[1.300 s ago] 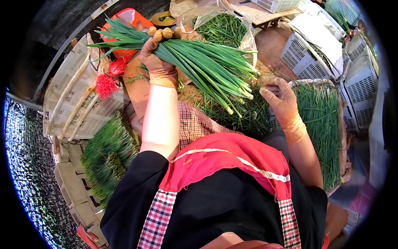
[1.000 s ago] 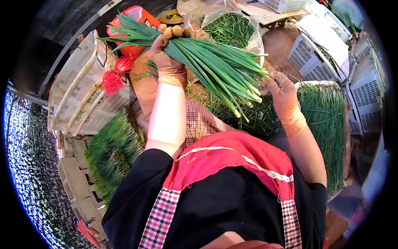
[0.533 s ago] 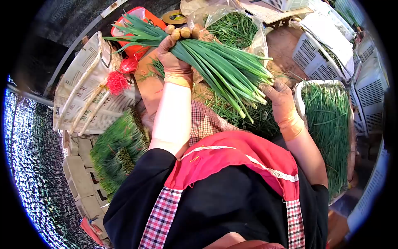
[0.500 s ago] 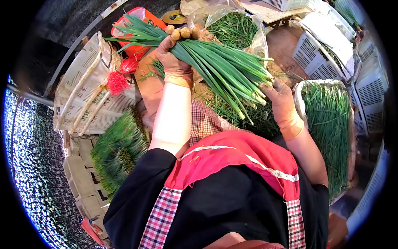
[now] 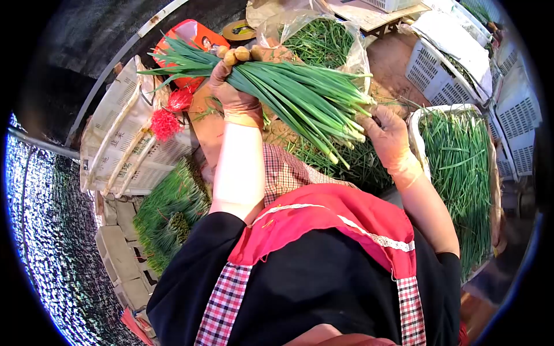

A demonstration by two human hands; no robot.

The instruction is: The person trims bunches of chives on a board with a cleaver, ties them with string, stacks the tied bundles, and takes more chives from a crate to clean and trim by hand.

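A loose bunch of garlic chives (image 5: 300,95) lies slantwise in front of me, its leaf tips at the upper left and its pale stem ends at the right. My left hand (image 5: 235,92), in an orange glove with worn fingertips, is closed round the leafy part. At the other end my right hand (image 5: 389,135), gloved alike, has its thumb and fingers pinched on the pale stem ends. Beneath the bunch, more loose green leaves (image 5: 360,164) lie partly hidden over my checked apron.
Trimmed bundles of chives (image 5: 170,207) are stacked at my left, beside tilted white crates (image 5: 130,147) with red twine (image 5: 166,124). A crate of chives (image 5: 459,167) stands at my right. Ahead are a clear bag of greens (image 5: 323,43), a tape roll (image 5: 238,30) and a red container (image 5: 187,34).
The bunch and both hands sit slightly farther left and are still gripped the same way. The surroundings have shifted a little with my head.
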